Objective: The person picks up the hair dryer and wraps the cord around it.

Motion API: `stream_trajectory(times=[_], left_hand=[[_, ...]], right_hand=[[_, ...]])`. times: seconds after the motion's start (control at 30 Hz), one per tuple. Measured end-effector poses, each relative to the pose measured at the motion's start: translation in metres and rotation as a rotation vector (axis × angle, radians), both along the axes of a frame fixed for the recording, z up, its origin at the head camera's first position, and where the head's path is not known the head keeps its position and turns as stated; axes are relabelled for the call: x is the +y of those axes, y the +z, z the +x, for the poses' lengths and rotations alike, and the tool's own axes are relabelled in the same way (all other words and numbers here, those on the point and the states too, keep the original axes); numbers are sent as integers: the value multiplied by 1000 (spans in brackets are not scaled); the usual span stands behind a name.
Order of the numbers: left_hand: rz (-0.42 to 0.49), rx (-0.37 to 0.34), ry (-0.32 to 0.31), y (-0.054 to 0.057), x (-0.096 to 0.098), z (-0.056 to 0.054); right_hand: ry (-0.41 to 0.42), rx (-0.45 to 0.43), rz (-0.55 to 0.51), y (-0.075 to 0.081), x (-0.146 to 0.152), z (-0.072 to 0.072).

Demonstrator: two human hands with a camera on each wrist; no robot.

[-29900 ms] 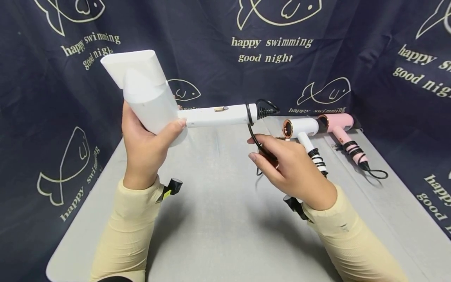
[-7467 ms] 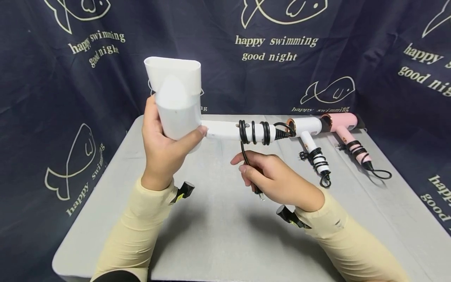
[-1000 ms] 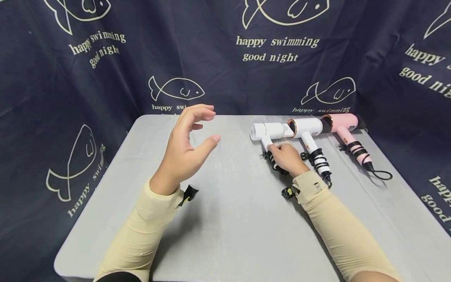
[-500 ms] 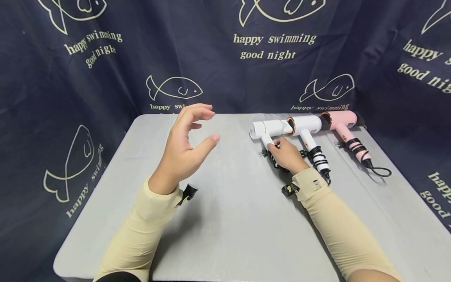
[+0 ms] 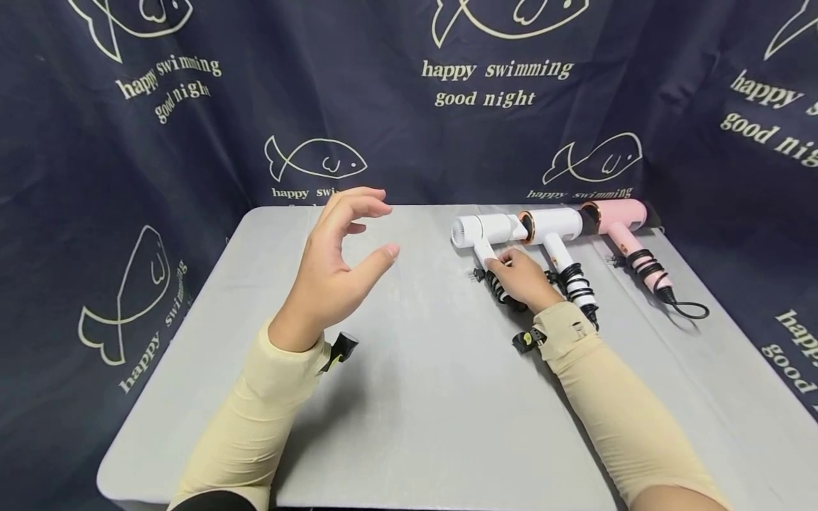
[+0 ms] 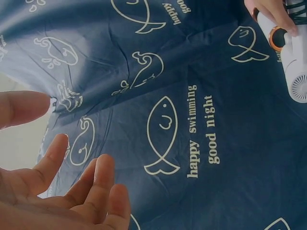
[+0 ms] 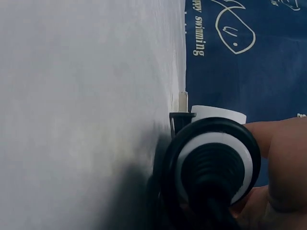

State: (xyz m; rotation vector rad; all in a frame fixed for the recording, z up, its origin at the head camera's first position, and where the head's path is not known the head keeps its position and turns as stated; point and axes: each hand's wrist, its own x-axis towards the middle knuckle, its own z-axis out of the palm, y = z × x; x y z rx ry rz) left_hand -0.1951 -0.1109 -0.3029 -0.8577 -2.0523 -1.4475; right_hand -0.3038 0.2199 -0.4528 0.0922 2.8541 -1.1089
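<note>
My right hand [image 5: 524, 279] grips the handle of a white hair dryer [image 5: 491, 231] lying on the table, its black cord [image 5: 495, 289] wound around the lower handle. The plug [image 5: 478, 274] sticks out at the handle's left side. Seen end-on in the right wrist view, the handle has a black cord sleeve [image 7: 213, 167] at its tip, with fingers [image 7: 288, 163] along its right side. My left hand [image 5: 329, 273] hovers above the table's left half, thumb and fingers apart and holding nothing; the left wrist view shows its fingers [image 6: 103, 177] relaxed.
Right of the held dryer lies a second white hair dryer [image 5: 556, 226] with a copper-coloured ring, touching close to its nozzle. Beyond it is a pink hair dryer [image 5: 620, 216], also cord-wrapped. A dark blue printed curtain [image 5: 396, 142] encloses the grey table [image 5: 409, 397].
Earlier my left hand held the white hair dryer up while my right hand wound its cord around the handle. It now lies on the table, left of the others; the last second shows little movement.
</note>
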Motion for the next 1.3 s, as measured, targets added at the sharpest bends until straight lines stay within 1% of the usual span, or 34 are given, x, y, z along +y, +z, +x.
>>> stream_trajectory(times=[0.13, 0.27, 0.6, 0.83, 1.03, 1.3], left_hand=[[-2, -13, -5, -1, 0, 0], [-7, -13, -4, -2, 0, -1], [-15, 4, -5, 2, -1, -2], [-13, -5, 2, 0, -3, 0], [-16, 7, 2, 0, -3, 0], [-21, -1, 4, 0, -3, 1]], right_hand=[[2, -20, -26, -1, 3, 0], [10, -20, -48, 0, 5, 0], [9, 20, -65, 2, 5, -1], [14, 9, -54, -1, 4, 0], [12, 17, -55, -1, 3, 1], [-2, 16, -44, 1, 2, 2]])
